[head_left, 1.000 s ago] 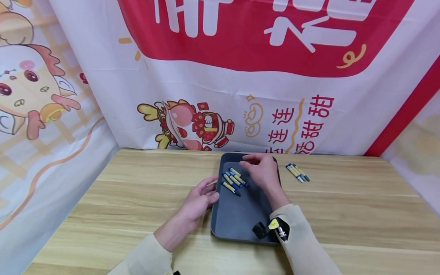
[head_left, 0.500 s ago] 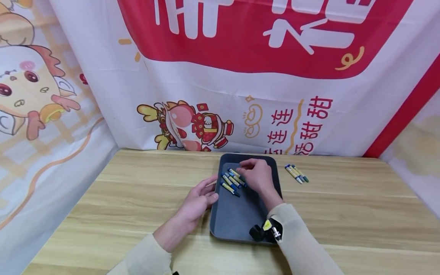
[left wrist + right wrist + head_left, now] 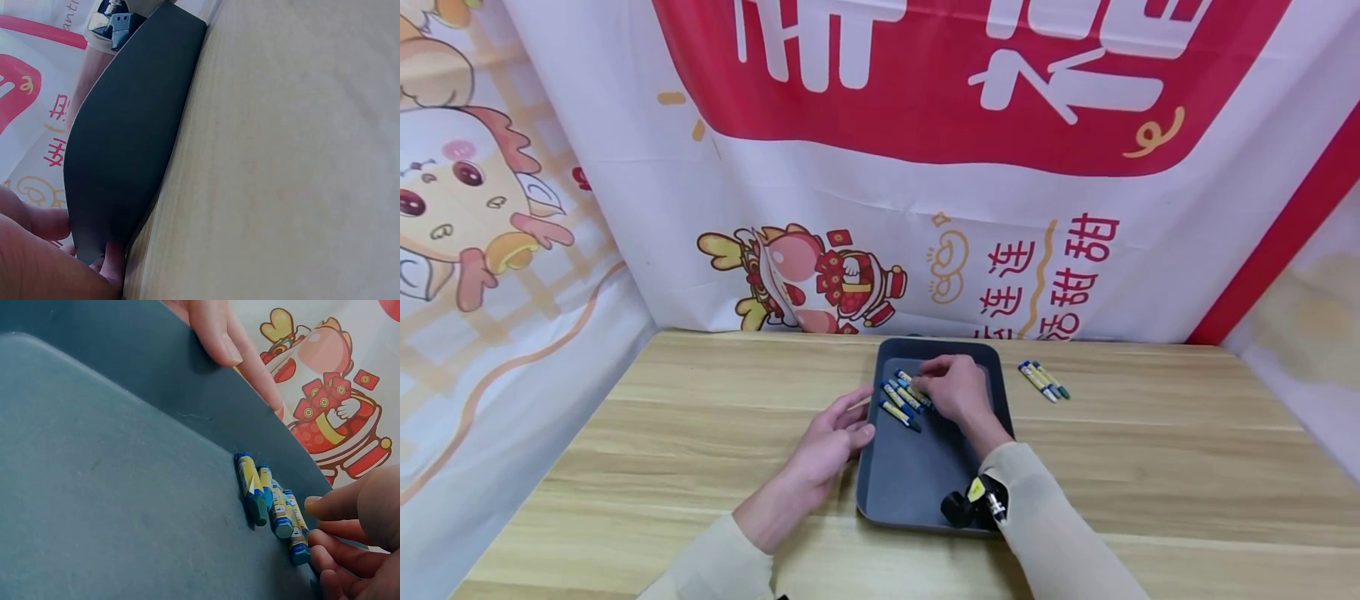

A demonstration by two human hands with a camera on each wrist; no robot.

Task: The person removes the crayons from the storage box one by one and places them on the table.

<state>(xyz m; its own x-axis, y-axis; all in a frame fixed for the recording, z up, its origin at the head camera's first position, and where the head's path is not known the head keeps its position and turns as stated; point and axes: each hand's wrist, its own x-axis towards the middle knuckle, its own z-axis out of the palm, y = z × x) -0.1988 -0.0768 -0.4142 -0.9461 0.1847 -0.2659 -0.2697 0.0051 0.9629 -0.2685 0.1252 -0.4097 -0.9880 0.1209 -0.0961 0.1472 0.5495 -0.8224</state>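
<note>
A dark grey tray [image 3: 925, 475] lies on the wooden table [image 3: 700, 433]. Several blue-and-yellow crayons [image 3: 901, 398] lie side by side in its far half. My right hand [image 3: 953, 387] is over the tray, its curled fingers [image 3: 340, 550] and thumb pinching the crayon nearest it at the end of the crayon row [image 3: 272, 506]. My left hand [image 3: 835, 437] holds the tray's left rim: its fingers [image 3: 228, 347] lie over the edge, and in the left wrist view a fingertip [image 3: 109, 265] sits below the tray [image 3: 125, 137].
A few more crayons [image 3: 1043, 379] lie on the table right of the tray. A printed cloth backdrop [image 3: 880, 208] closes off the back and both sides. A black wrist camera [image 3: 973, 504] sits on my right sleeve above the tray's near edge.
My right hand has drawn back from the tray's far end and come down onto the crayon row. The left hand stays on the rim.
</note>
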